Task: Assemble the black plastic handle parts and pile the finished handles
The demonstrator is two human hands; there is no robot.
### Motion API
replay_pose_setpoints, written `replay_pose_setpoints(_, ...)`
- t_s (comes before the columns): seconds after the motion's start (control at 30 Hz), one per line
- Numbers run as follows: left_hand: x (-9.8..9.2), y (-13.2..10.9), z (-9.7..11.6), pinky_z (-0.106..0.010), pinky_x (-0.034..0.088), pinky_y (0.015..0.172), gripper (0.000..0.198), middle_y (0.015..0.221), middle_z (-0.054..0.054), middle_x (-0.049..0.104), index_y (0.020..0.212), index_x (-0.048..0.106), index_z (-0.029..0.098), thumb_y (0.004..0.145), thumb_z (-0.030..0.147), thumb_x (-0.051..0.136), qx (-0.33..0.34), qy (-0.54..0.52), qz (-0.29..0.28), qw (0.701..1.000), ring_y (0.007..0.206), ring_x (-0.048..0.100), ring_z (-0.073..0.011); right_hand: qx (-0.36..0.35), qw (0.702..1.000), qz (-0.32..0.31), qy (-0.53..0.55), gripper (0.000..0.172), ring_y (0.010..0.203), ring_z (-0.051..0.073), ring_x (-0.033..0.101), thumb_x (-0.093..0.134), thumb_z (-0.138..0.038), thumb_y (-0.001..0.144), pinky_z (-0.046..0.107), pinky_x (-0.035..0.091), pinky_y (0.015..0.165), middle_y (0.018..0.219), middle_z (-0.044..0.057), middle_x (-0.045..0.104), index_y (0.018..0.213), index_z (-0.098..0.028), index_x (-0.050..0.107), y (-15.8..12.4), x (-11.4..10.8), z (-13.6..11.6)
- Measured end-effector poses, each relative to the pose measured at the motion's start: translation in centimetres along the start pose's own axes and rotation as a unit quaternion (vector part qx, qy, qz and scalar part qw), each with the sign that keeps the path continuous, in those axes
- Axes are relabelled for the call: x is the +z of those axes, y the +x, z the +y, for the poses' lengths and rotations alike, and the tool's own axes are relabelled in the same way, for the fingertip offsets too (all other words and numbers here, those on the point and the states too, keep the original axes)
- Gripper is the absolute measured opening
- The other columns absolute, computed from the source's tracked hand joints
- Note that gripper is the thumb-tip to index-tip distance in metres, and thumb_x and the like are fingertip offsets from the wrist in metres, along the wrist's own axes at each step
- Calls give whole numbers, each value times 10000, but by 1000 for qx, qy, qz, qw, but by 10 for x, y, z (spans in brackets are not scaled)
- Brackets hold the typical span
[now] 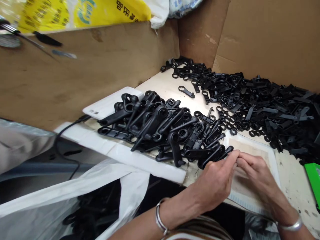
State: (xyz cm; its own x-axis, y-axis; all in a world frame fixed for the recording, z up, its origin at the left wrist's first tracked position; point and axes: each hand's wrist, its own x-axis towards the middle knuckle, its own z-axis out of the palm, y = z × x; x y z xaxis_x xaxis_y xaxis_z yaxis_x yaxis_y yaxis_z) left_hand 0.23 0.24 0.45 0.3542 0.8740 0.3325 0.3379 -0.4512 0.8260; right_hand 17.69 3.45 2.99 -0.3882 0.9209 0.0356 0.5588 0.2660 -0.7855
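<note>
My left hand (218, 178) and my right hand (257, 171) meet at the fingertips over a pale mat (266, 155). Both are closed in a pinch, and whatever is between the fingers is hidden. Right beside the left fingers lies the end of a black plastic crank-shaped arm (228, 150); I cannot tell whether that hand touches it. To the left is a heap of similar black plastic arms (152, 123), with ring-shaped ends. Small black toothed rings (233, 131) lie just beyond the mat.
A large pile of flat black plastic pieces (272, 103) covers the table's right and back. Cardboard walls (270, 40) stand behind. A white flat device (112, 103) with a black cable is at left, above a white foam strip (150, 163). A green object (313, 180) sits at right; an open white bag (100, 190) hangs below.
</note>
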Motion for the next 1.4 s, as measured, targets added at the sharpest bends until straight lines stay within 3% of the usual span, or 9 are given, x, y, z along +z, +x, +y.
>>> replay_pose_setpoints(0.1, -3, 3, 0, -245, 456, 548, 384, 776, -58, 680, 1359, 408, 81, 998, 169, 313, 38, 144, 47, 988, 647, 651, -159, -19, 1000, -16, -15, 426, 725, 178, 694, 436, -486, 976, 283, 555, 641, 830, 52, 745, 933, -183, 732, 41, -20, 0)
replay_pose_setpoints(0.23, -4, 10, 0, -290, 413, 552, 338, 726, -35, 626, 1269, 507, 80, 952, 84, 390, 130, 359, 86, 920, 631, 595, -165, -11, 958, 56, -280, 318, 770, 220, 684, 516, -468, 946, 324, 502, 716, 839, 59, 731, 956, -207, 699, 106, -16, 1)
replay_pose_setpoints(0.43, -3, 22, -6, -370, 424, 731, 299, 977, -79, 624, 1223, 559, 149, 947, 144, 441, 57, 437, 34, 897, 870, 555, -213, 52, 935, 61, -345, 152, 903, 300, 690, 603, -316, 886, 358, 481, 758, 903, 162, 730, 870, -178, 664, 147, 8, 5)
replay_pose_setpoints(0.67, -7, 34, -5, -408, 398, 736, 337, 895, -62, 642, 1267, 545, 103, 957, 229, 510, -8, 440, 20, 898, 835, 574, -238, 68, 978, 77, -183, 260, 642, 178, 698, 507, -211, 872, 283, 546, 631, 733, 65, 730, 1031, -135, 697, 107, -32, 28)
replay_pose_setpoints(0.83, -16, 37, 0, -428, 420, 754, 319, 965, -112, 693, 1177, 595, 86, 943, 300, 559, -8, 420, 45, 906, 917, 610, -277, 87, 975, 149, 139, 378, 536, 143, 629, 732, -397, 770, 292, 558, 541, 669, 29, 695, 1048, -143, 713, 28, -50, 31)
replay_pose_setpoints(1.03, -5, 25, 11, -387, 488, 877, 305, 1108, -139, 707, 1152, 610, 119, 963, 336, 510, 4, 55, 108, 993, 1029, 643, -261, 128, 957, 84, 248, 366, 517, 146, 625, 753, -462, 769, 280, 553, 507, 676, 45, 711, 983, -165, 747, -49, -18, 22)
replay_pose_setpoints(1.17, 13, 18, 20, -299, 548, 692, 326, 922, -72, 726, 1097, 606, 142, 905, 403, 573, -159, -346, 9, 925, 722, 675, -172, 113, 975, 0, 192, 337, 597, 168, 665, 678, -478, 828, 306, 586, 604, 686, 40, 725, 955, -178, 765, -52, -11, 15)
replay_pose_setpoints(1.3, 21, 13, 21, -283, 525, 738, 294, 921, -76, 722, 1094, 613, 150, 904, 370, 570, -181, -368, 64, 910, 793, 658, -168, 70, 997, -27, 10, 283, 663, 171, 675, 604, -406, 885, 295, 564, 641, 724, 40, 733, 899, -174, 765, -22, -41, 28)
replay_pose_setpoints(1.4, 26, 8, 18, -269, 495, 721, 286, 826, -34, 678, 1156, 576, 169, 913, 315, 540, -175, -362, 9, 916, 726, 618, -138, 32, 972, 102, -209, 285, 766, 189, 691, 528, -317, 929, 328, 556, 739, 856, 61, 744, 1064, -163, 725, 17, -61, 45)
